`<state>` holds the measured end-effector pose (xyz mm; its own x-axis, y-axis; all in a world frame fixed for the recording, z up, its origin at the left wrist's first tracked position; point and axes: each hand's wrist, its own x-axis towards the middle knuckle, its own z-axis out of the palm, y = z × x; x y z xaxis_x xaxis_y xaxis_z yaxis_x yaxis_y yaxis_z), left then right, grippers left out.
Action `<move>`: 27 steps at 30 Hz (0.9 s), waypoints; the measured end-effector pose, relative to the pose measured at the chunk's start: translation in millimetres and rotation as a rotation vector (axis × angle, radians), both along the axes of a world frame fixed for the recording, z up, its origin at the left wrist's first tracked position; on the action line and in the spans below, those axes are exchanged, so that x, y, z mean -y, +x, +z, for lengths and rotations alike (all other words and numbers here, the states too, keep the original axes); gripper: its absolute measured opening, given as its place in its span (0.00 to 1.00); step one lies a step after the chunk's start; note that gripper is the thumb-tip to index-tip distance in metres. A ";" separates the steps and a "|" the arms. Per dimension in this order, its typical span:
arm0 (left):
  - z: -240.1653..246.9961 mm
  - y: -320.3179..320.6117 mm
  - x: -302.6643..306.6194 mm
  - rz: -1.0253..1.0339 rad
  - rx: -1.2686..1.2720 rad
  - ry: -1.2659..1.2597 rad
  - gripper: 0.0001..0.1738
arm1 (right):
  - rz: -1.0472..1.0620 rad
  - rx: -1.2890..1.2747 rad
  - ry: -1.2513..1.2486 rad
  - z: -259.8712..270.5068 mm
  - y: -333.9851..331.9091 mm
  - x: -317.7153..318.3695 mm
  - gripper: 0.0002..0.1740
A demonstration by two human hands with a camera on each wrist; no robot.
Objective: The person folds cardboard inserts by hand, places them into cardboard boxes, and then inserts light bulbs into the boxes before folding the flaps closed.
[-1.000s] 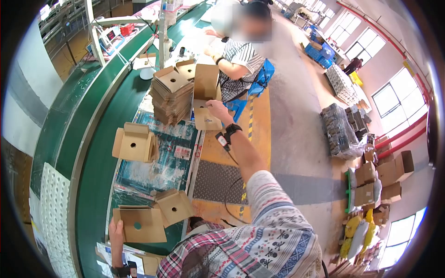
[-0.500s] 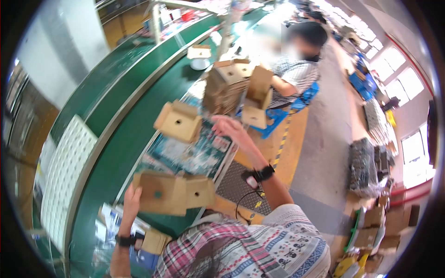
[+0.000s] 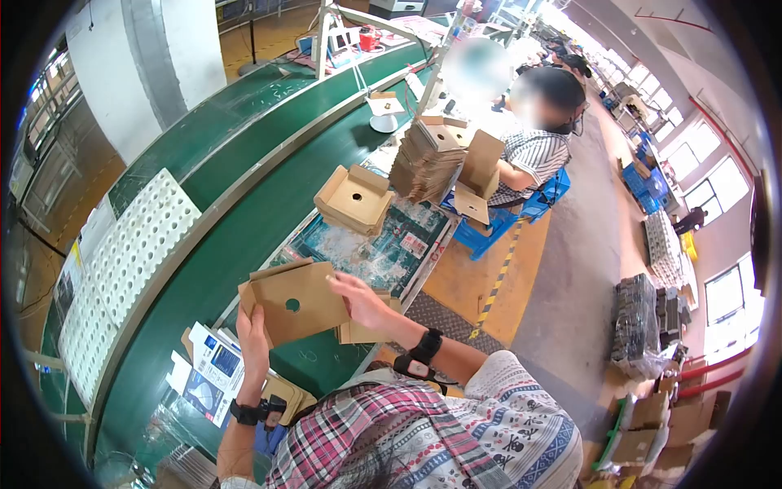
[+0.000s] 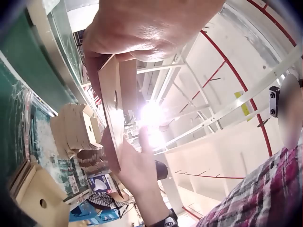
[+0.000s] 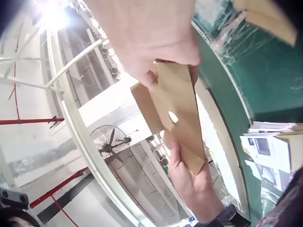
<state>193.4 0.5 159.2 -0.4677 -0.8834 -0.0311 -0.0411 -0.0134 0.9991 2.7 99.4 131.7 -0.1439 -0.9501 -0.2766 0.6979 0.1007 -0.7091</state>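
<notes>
Both hands hold one brown cardboard insert [image 3: 314, 310] with a round hole in its middle and a folded-up flap along its far edge. My left hand [image 3: 253, 336] grips its left end, thumb on the near face. At the opposite end, my right hand [image 3: 365, 305] pinches the edge; in the right wrist view the thumb lies against the cardboard [image 5: 177, 94]. Partly hidden below the right hand is another cardboard piece [image 3: 358, 332]. Farther along the bench sits a short stack of folded inserts [image 3: 334, 194], each with a hole.
A tall stack of flat cardboard [image 3: 410, 174] stands at the far end, beside an open box [image 3: 482, 156]. Another person [image 3: 533, 155] sits there on a blue stool [image 3: 485, 236]. Printed white-and-blue boxes [image 3: 208, 379] lie near my left forearm. A white perforated tray [image 3: 134, 261] lines the left.
My right hand has come back from the box by the tall stack and now pinches the insert's right end. The left hand has raised the insert and kept its grip. The head view has turned left.
</notes>
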 end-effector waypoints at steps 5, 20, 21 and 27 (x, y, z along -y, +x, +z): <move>-7.5 13.6 -15.5 -0.003 -0.107 0.107 0.21 | -0.056 -0.295 0.082 -14.3 29.8 2.0 0.20; -23.1 3.0 -7.4 0.135 0.232 -0.409 0.19 | -0.410 -0.805 -0.028 -17.3 100.2 37.8 0.29; -31.7 4.1 -3.8 0.119 0.224 -0.345 0.18 | -0.376 -0.885 -0.053 -16.1 98.0 35.5 0.29; -33.2 23.8 -1.7 -0.010 0.331 -0.127 0.22 | -0.318 -0.909 0.108 -70.8 60.8 32.7 0.18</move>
<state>217.2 2.2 126.0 -0.4595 -0.8852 -0.0728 -0.3621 0.1119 0.9254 63.5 66.6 60.9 -0.5920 -0.8058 -0.0164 -0.1061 0.0980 -0.9895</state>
